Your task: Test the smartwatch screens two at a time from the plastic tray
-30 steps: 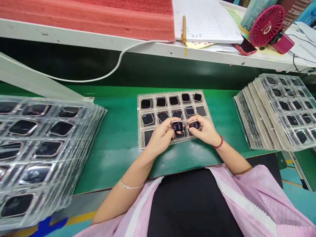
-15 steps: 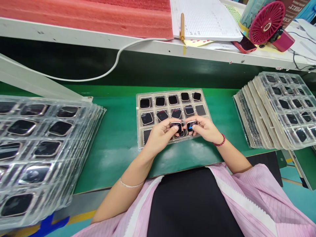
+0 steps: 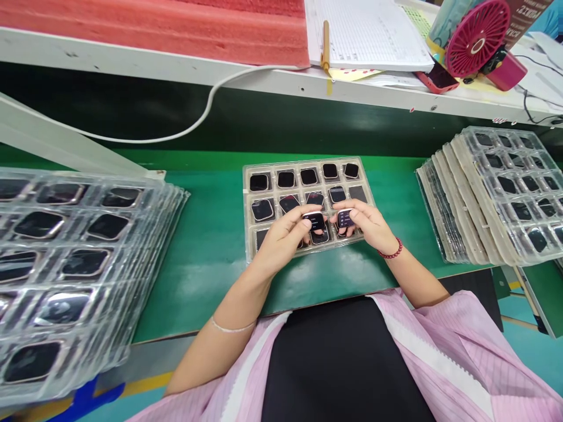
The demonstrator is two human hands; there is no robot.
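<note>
My left hand [image 3: 285,234] is closed around a smartwatch body [image 3: 314,221], its thumb on the left edge of the dark screen, which shows faint text. In my right hand [image 3: 368,224] is a second smartwatch body [image 3: 345,218], its lit screen showing a list, with the thumb resting on the screen's right side. Both watches are held side by side over the near part of a clear plastic tray [image 3: 248,220]. Several square watch bodies, such as one black-screened watch [image 3: 259,183], lie in its compartments. My hands partly hide the nearest row.
Tall stacks of filled trays stand on the left [image 3: 108,258] and on the right [image 3: 479,193] of the green table [image 3: 197,281]. Above the back runs a white shelf [image 3: 264,76] with red foam [image 3: 153,32], papers [image 3: 369,35], a pen [image 3: 325,47], a phone [image 3: 437,79] and a pink fan [image 3: 477,41]. A white cable [image 3: 206,111] hangs below.
The right watch's screen has gone from a blue item to a list, and the right thumb has shifted towards its edge. The left thumb has slid left, uncovering more of its screen.
</note>
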